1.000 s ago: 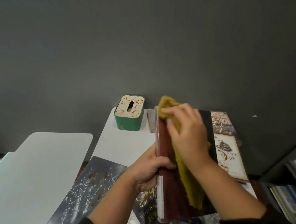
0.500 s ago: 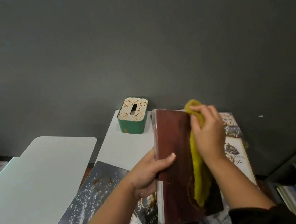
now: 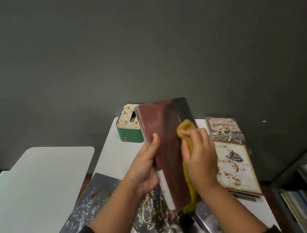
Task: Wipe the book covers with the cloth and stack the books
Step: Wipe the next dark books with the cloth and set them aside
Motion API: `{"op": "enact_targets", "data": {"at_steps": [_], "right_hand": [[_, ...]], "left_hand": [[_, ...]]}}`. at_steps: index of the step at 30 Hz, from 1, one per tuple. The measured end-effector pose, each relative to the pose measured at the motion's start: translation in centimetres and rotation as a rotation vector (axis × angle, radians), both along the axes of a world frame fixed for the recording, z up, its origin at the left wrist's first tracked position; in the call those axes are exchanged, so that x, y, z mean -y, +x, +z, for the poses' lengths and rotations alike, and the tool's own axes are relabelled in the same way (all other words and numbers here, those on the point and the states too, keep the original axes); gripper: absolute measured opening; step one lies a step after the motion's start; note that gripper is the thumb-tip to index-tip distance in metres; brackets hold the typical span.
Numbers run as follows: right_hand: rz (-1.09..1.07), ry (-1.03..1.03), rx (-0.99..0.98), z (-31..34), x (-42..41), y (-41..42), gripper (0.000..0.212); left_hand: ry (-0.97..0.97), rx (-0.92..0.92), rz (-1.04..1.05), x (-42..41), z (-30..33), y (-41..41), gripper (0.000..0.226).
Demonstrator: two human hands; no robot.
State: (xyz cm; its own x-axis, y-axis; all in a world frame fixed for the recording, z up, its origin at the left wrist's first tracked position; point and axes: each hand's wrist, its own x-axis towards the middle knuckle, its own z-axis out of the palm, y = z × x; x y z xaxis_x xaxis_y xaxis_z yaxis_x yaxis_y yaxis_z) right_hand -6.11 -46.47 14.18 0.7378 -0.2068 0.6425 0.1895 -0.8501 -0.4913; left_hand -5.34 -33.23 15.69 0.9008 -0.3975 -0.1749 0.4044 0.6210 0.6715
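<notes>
Grip status: my left hand (image 3: 145,171) clamps the maroon hardcover book (image 3: 168,152) at its left edge, thumb across the front cover and fingers behind, holding it tilted in the air above the table. My right hand (image 3: 199,161) bunches the mustard-yellow cloth (image 3: 185,130) and presses it against the right half of that cover, with a tail of cloth hanging past the book's lower edge.

Risk one: the book is supported on one side only. Firm wiping pressure toward the unsupported right edge could twist it out of my left hand and drop it onto the glossy dark books (image 3: 156,222) lying below.

Risk two: the hanging tail could drag across those books and shift them, or snag the cover's corner.

Risk three: the cover appears to be a loose dust jacket, though glare makes this uncertain; a stroke toward the edge could crease it.

The cream illustrated book (image 3: 232,157) lies flat to the right, near the green tissue box (image 3: 130,136) and well inside the white table (image 3: 114,152) edge.
</notes>
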Motion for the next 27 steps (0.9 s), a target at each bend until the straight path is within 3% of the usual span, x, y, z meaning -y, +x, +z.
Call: {"op": "enact_targets", "data": {"at_steps": [2,5,10,12,19,22,27], "right_hand": [[-0.070,0.096,-0.044,-0.5,1.4,1.2,0.015],[-0.098,0.054,-0.031,-0.9,1.0,0.9,0.011],[0.160,-0.218,0.053,-1.1,-3.0,-2.4,0.020],[0.230,-0.236,0.105,-1.5,-3.1,-2.7,0.021],[-0.022,0.055,0.009,-3.4,2.8,1.3,0.014],[-0.073,0.034,0.007,-2.9,2.1,1.2,0.017],[0.214,-0.184,0.082,-1.5,-3.7,-2.0,0.021]], "left_hand": [[0.007,-0.001,-0.021,0.1,-0.1,0.0,0.059],[0.006,-0.012,-0.013,0.1,-0.6,0.4,0.061],[-0.038,-0.011,0.075,0.3,-0.6,1.6,0.061],[-0.033,-0.008,0.088,0.4,-0.7,1.9,0.058],[-0.038,-0.019,0.066,0.0,-0.6,2.2,0.063],[-0.033,-0.020,0.094,0.1,-0.4,2.7,0.065],[-0.032,0.007,0.154,0.0,0.1,3.5,0.061]]}}
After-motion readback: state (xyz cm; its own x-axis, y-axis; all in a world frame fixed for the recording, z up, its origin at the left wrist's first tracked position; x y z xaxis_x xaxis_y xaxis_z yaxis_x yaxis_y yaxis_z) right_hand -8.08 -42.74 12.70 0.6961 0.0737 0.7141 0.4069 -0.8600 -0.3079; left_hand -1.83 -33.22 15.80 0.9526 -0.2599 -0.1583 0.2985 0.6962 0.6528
